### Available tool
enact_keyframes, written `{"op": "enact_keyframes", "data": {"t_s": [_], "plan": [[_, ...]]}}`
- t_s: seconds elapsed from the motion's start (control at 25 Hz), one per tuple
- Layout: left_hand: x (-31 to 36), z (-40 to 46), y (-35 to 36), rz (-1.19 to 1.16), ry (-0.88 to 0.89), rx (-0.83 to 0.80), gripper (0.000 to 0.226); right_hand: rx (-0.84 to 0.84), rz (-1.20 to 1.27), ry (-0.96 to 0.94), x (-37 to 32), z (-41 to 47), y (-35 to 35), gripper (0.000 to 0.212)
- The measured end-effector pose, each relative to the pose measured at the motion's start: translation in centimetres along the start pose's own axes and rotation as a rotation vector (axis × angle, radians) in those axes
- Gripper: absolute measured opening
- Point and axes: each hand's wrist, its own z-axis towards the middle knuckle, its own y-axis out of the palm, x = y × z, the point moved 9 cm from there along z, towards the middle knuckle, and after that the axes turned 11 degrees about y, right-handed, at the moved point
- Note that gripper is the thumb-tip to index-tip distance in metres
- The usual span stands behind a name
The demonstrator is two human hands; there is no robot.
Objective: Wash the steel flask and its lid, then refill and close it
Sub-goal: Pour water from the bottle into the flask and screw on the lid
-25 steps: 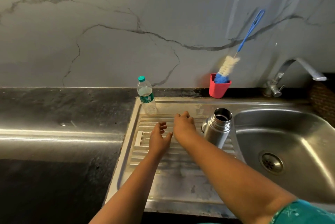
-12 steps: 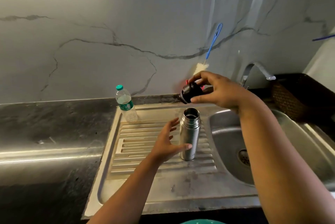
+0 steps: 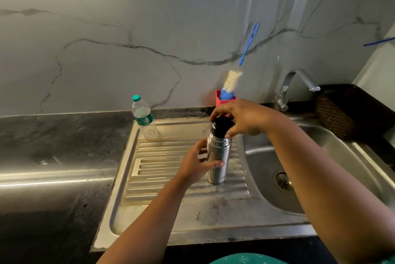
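Half a second ago the black lid point(image 3: 221, 125) hung tilted in the air above the open flask; now it sits on the mouth of the steel flask point(image 3: 218, 159), and the left hand point(image 3: 195, 166), then only nearing the body, has wrapped around it.

Largest in view, the steel sink unit has a ribbed drainboard point(image 3: 171, 169) on the left and a basin point(image 3: 320, 167) on the right, with a tap point(image 3: 299, 80) behind the basin. The flask stands upright on the drainboard, near the basin's edge. The right hand point(image 3: 243, 118) reaches in from the right, its fingers and thumb curled around the lid. The left hand grips the flask's middle, thumb across the front. At the back of the drainboard stands a plastic water bottle point(image 3: 143, 117), well apart from the flask. A bottle brush point(image 3: 235, 75) leans in a red holder point(image 3: 220, 98) against the wall.
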Motion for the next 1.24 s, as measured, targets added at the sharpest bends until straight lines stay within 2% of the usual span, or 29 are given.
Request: {"op": "enact_keyframes", "data": {"t_s": [0.24, 0.32, 0.4, 0.52, 0.6, 0.64, 0.68, 0.76, 0.92, 1.0, 1.08, 1.16, 1.2, 1.24], "plan": [[0.5, -0.1, -0.1, 0.016, -0.028, 0.002, 0.08, 0.031, -0.11, 0.037, -1.0, 0.3, 0.5, 0.058], [0.8, -0.2, -0.1, 0.023, -0.018, 0.012, 0.077, 0.086, -0.188, 0.063, -1.2, 0.6, 0.4, 0.05], [1.0, -0.2, -0.3, 0.032, -0.019, 0.022, 0.077, 0.211, -0.305, 0.134, -1.1, 0.9, 0.4, 0.046], [1.1, -0.1, -0.3, 0.03, -0.021, 0.008, 0.073, 0.329, -0.28, 0.309, 0.3, 0.9, -0.1, 0.072], [1.1, 0.0, -0.4, 0.031, -0.022, 0.006, 0.073, 0.209, -0.136, 0.304, 1.2, 1.2, 0.0, 0.08], [1.0, 0.0, -0.4, 0.032, -0.026, 0.008, 0.073, 0.094, -0.1, 0.229, 1.0, 1.2, 0.4, 0.07], [0.9, 0.0, -0.4, 0.033, -0.026, 0.011, 0.072, -0.002, -0.122, 0.12, 0.3, 1.2, 0.9, 0.057], [0.9, 0.0, -0.3, 0.05, -0.02, 0.01, 0.072, -0.108, -0.219, -0.022, -0.8, 0.3, 1.8, 0.057], [0.5, 0.1, -0.1, 0.064, -0.015, 0.021, 0.077, 0.028, -0.336, 0.033, -1.3, 1.0, 1.1, 0.047], [0.4, 0.1, -0.1, 0.067, -0.016, 0.023, 0.08, 0.169, -0.47, 0.139, -1.2, 1.4, 1.1, 0.056], [0.3, 0.2, -0.1, 0.069, -0.009, 0.018, 0.078, 0.27, -0.413, 0.269, -0.1, 1.5, 0.8, 0.072], [0.4, 0.3, -0.2, 0.08, -0.008, 0.018, 0.075, 0.19, -0.271, 0.314, 1.6, 1.5, 0.8, 0.084], [0.4, 0.3, -0.3, 0.08, -0.009, 0.015, 0.073, 0.088, -0.201, 0.272, 2.0, 1.5, 1.2, 0.081], [0.4, 0.3, -0.3, 0.079, -0.012, 0.016, 0.072, -0.014, -0.18, 0.186, 1.8, 1.3, 1.4, 0.07]]}}
